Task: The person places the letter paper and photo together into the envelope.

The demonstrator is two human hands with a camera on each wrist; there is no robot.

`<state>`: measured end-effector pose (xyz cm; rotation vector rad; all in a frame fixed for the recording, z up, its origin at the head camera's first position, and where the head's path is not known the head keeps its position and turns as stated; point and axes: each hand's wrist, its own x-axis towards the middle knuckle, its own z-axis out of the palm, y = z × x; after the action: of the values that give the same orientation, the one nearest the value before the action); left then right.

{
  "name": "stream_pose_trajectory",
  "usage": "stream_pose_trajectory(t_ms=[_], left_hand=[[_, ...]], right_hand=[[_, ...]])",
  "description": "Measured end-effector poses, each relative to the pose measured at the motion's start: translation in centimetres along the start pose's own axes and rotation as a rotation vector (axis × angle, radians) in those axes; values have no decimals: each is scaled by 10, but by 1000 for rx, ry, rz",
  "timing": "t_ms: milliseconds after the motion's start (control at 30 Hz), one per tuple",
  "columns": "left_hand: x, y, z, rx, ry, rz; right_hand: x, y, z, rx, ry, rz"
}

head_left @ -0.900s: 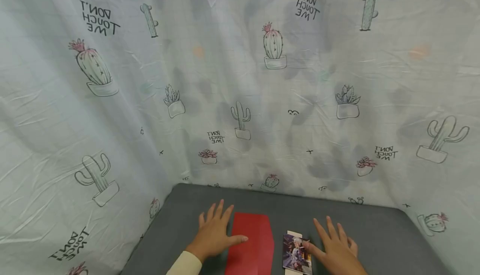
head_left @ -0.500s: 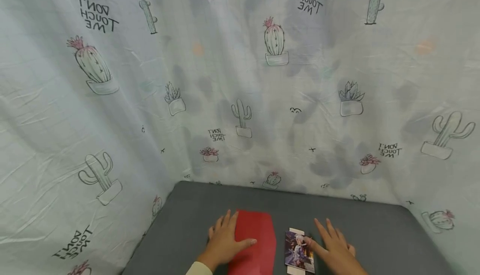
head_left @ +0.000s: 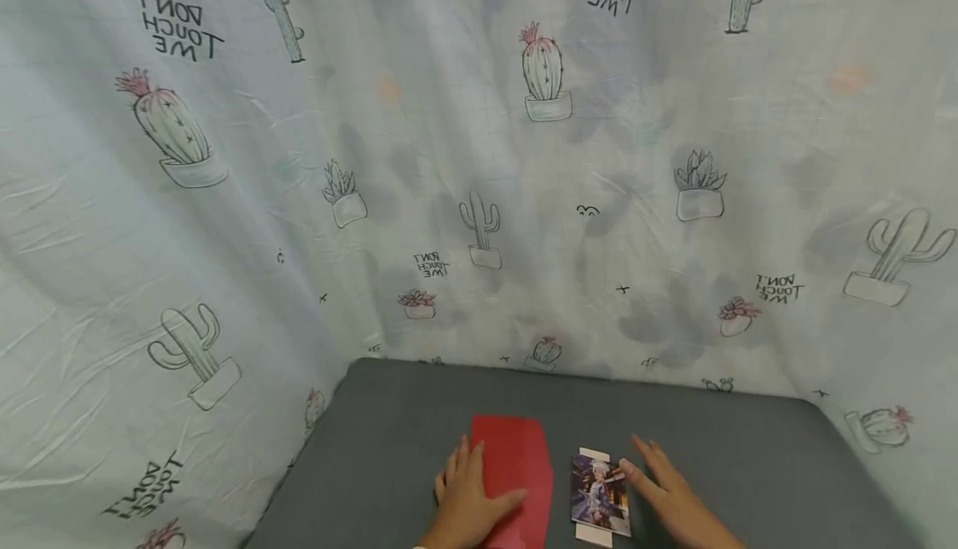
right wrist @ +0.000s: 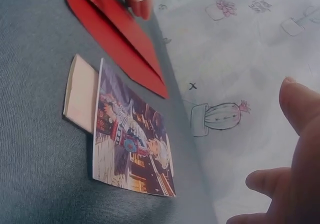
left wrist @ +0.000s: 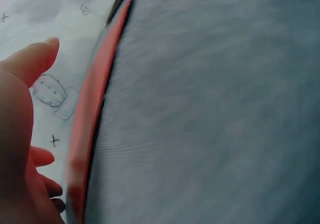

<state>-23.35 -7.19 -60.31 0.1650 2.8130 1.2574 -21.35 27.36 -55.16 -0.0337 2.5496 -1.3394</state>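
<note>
A red envelope (head_left: 520, 470) lies on the dark grey table with its flap side to the right. My left hand (head_left: 470, 503) is over its left edge, fingers extended and thumb above the red paper; contact is unclear. In the left wrist view the envelope (left wrist: 90, 114) appears as a thin, edge-on strip beside the hand. To the right lies a picture card (head_left: 601, 495) showing a white-haired cartoon figure. A cream paper strip (right wrist: 82, 92) sticks out from under it at both ends. My right hand (head_left: 674, 499), fingers loosely extended, hovers beside the card's right edge, gripping nothing.
The grey table (head_left: 404, 416) has rounded back corners. A pale curtain (head_left: 419, 158) printed with cacti and mirrored lettering hangs behind it and along both sides.
My left hand has moved right, from beside the envelope to over its left edge. My right hand has drawn slightly off the card, which its thumb overlapped before. Envelope and card look unmoved.
</note>
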Motion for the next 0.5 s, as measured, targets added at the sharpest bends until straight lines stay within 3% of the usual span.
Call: stream_pose_trajectory(t_ms=[133, 333, 500], left_hand=[[-4, 1, 9, 7, 38, 26], [-8, 1, 15, 87, 44, 40], [-13, 0, 18, 148, 24, 58]], right_hand=[[-4, -2, -6, 140, 7, -11], [-11, -1, -10, 376, 12, 157], [-16, 3, -10, 501, 24, 210]])
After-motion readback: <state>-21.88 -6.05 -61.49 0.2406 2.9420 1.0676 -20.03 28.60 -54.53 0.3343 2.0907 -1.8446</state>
